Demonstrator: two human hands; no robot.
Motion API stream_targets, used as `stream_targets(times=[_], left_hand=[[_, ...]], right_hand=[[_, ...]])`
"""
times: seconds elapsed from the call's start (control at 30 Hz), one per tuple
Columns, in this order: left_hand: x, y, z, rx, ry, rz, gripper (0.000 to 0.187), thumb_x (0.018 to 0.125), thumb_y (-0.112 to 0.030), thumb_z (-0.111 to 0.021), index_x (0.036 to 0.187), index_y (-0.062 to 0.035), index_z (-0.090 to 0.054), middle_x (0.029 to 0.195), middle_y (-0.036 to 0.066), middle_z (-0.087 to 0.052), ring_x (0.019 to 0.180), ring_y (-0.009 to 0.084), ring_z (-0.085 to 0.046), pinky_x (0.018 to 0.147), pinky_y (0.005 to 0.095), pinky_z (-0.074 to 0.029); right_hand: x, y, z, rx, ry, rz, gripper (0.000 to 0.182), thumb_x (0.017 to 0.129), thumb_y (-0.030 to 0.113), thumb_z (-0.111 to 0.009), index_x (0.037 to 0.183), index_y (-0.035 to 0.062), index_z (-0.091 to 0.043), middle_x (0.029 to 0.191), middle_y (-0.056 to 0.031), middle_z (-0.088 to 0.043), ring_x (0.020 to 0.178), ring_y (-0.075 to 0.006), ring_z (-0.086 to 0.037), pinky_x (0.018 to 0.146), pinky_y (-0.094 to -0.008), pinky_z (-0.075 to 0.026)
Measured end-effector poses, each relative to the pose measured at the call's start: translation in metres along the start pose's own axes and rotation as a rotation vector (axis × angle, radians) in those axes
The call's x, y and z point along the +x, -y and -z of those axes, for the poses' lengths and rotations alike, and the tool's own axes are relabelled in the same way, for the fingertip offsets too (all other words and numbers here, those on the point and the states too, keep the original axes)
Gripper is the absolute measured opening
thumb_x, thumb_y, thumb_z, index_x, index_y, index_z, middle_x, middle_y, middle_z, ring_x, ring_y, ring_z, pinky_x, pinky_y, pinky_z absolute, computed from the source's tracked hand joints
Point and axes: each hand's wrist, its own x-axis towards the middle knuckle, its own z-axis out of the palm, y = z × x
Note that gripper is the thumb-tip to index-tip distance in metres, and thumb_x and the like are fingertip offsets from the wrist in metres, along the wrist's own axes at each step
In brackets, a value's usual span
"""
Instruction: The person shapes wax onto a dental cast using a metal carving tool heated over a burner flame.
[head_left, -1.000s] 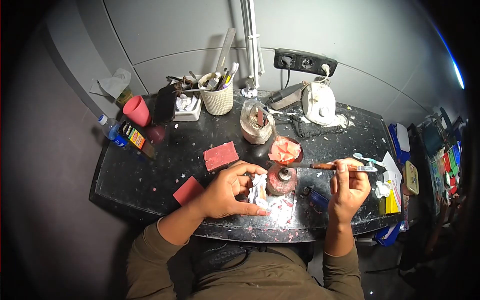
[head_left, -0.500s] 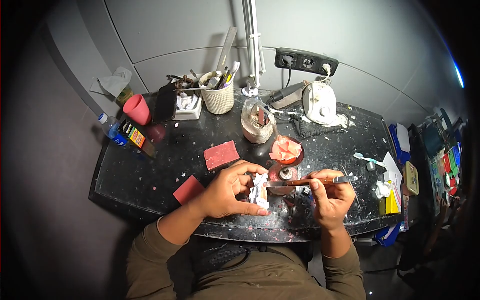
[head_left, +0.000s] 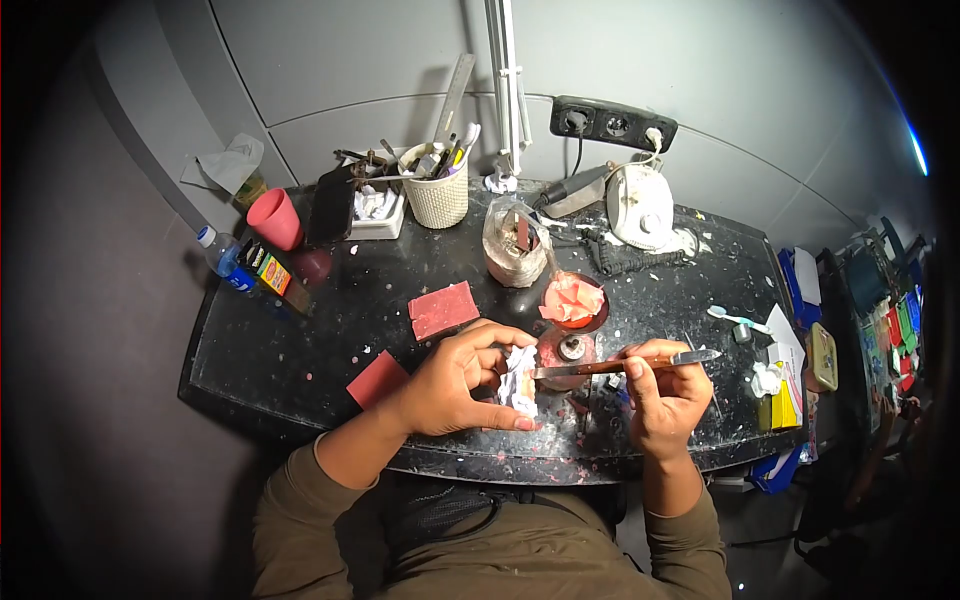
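My left hand (head_left: 450,385) grips a small white plaster dental cast (head_left: 516,385) between thumb and fingers, with a pinkish patch on its right side. In my right hand (head_left: 660,405), closed around the brown handle, is a wax knife (head_left: 605,368). The knife lies almost level, its blade tip against or very close to the cast's right side; contact cannot be made out for sure. Just beyond the blade stands a spirit lamp (head_left: 570,348) with a metal neck, partly hidden by the knife. Two pink wax sheets, one flat (head_left: 443,310) and one nearer my forearm (head_left: 378,379), lie to the left.
Behind the lamp sit a red bowl (head_left: 602,318) of pink wax scraps and a plastic-wrapped jar (head_left: 515,262). A tool basket (head_left: 438,203), white motor unit (head_left: 641,210), pink cup (head_left: 274,219) and bottle (head_left: 222,260) line the back. A toothbrush (head_left: 740,318) lies right.
The wax knife has turned slightly in my right fingers, and its blade tip sits a little lower and further right. My left hand and the cast have hardly moved.
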Motion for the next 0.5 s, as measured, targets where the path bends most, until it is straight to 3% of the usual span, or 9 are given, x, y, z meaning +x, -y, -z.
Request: stream_targets(times=[0.1, 0.2, 0.3, 0.5], left_hand=[[0.0, 0.001, 0.001, 0.002, 0.002, -0.002, 0.076, 0.069, 0.008, -0.086, 0.135, 0.0033, -0.047, 0.117, 0.01, -0.06, 0.108, 0.0175, -0.063, 0.092, 0.0338, -0.054], [0.0, 0.001, 0.0, 0.01, 0.004, -0.016, 0.077, 0.069, 0.008, -0.086, 0.135, 0.0033, -0.047, 0.117, 0.01, -0.06, 0.107, 0.0175, -0.063, 0.092, 0.0339, -0.054], [0.0, 0.0, 0.0, 0.009, 0.007, -0.014, 0.078, 0.068, 0.007, -0.087, 0.135, 0.0035, -0.047, 0.117, 0.01, -0.059, 0.106, 0.0175, -0.063, 0.093, 0.034, -0.054], [-0.001, 0.0, -0.001, -0.003, 0.02, -0.008, 0.078, 0.068, 0.006, -0.088, 0.135, 0.0043, -0.048, 0.121, 0.007, -0.054, 0.109, 0.0176, -0.061, 0.095, 0.0339, -0.054]], right_hand=[[0.0, 0.0, 0.001, 0.004, 0.006, -0.018, 0.011, 0.089, 0.0, -0.072, 0.097, -0.0047, -0.066, 0.088, -0.0092, -0.069, 0.078, -0.0111, -0.065, 0.07, -0.0235, -0.052], [0.002, -0.001, 0.006, 0.025, 0.015, -0.007, 0.01, 0.091, 0.001, -0.07, 0.098, -0.0042, -0.065, 0.086, -0.0096, -0.069, 0.07, -0.0084, -0.062, 0.062, -0.0214, -0.049], [0.01, 0.0, 0.009, 0.13, -0.165, 0.016, 0.005, 0.095, 0.001, -0.063, 0.099, -0.002, -0.062, 0.086, -0.0112, -0.07, 0.053, -0.0018, -0.046, 0.048, -0.0164, -0.034], [0.02, -0.003, 0.013, -0.05, -0.254, 0.061, 0.006, 0.096, 0.002, -0.066, 0.099, -0.0017, -0.063, 0.087, -0.0065, -0.069, 0.064, -0.0022, -0.053, 0.057, -0.0163, -0.039]])
